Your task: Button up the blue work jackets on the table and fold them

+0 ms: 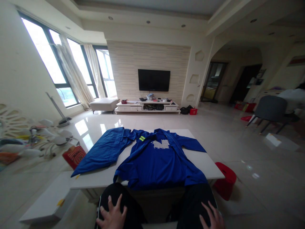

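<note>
My left hand point(113, 214) rests on my left knee with its fingers spread, holding nothing. On the other knee lies my right hand point(211, 217), fingers apart and also holding nothing; its lower part is cut off by the frame edge. In front of my knees a blue jacket point(157, 168) is spread open on a white table point(207, 159), its near edge hanging at the table's front. It has a yellow-green stripe on one sleeve and a pale patch inside. To its left lie folded blue trousers point(105, 149), reaching over the table's left side.
A red stool point(226, 181) stands right of the table. At left are a white box point(47, 200), a red bag point(75, 156) and assorted items on the floor. A television point(154, 80) hangs above a white cabinet point(130, 108). A grey chair point(270, 108) stands at right.
</note>
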`<action>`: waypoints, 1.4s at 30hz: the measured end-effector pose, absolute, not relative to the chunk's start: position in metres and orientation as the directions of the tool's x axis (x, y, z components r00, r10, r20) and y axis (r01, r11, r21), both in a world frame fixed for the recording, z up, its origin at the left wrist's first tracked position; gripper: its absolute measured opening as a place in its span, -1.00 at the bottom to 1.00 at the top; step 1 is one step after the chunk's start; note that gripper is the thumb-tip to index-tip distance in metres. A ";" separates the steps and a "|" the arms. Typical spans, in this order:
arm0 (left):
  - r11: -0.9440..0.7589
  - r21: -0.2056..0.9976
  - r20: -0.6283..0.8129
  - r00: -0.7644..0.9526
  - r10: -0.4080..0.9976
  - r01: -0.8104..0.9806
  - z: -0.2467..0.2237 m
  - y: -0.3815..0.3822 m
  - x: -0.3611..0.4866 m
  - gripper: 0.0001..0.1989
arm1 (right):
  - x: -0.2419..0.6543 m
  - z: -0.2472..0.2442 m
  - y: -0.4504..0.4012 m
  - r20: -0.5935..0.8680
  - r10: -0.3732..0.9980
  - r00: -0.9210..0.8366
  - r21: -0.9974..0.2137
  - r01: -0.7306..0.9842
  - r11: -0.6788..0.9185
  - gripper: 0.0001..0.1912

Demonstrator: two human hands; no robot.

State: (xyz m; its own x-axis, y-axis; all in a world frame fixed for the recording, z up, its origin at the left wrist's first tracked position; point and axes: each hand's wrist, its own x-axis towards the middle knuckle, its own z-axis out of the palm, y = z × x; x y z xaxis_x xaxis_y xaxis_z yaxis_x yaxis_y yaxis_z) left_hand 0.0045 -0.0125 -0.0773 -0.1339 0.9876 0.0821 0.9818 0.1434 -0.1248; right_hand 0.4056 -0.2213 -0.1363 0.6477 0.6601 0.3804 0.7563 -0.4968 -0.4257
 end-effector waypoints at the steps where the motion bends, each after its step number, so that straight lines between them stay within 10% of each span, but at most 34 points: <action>1: 0.146 -0.113 0.076 -0.138 0.988 0.983 -0.077 -0.013 0.005 -0.44 | 0.406 -0.137 -0.221 0.379 0.664 0.645 -0.424 0.758 -0.495 -0.50; 13: 0.132 0.029 0.024 -0.133 0.991 0.991 -0.071 -0.011 0.002 -0.33 | 0.400 -0.127 -0.222 0.372 0.669 0.643 -0.424 0.759 -0.494 -0.50; 42: 0.138 -0.135 0.078 -0.129 0.989 0.981 -0.093 -0.005 -0.004 -0.46 | 0.409 -0.140 -0.221 0.385 0.653 0.652 -0.441 0.752 -0.490 -0.50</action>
State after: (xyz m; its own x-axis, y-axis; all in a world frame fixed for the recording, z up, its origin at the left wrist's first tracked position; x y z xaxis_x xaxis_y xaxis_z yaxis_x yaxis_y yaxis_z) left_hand -0.0035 -0.0053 -0.0930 -0.1286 0.9886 0.0780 0.9811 0.1383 -0.1351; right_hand 0.4092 -0.2214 -0.1396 0.6517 0.6533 0.3852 0.7519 -0.4901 -0.4409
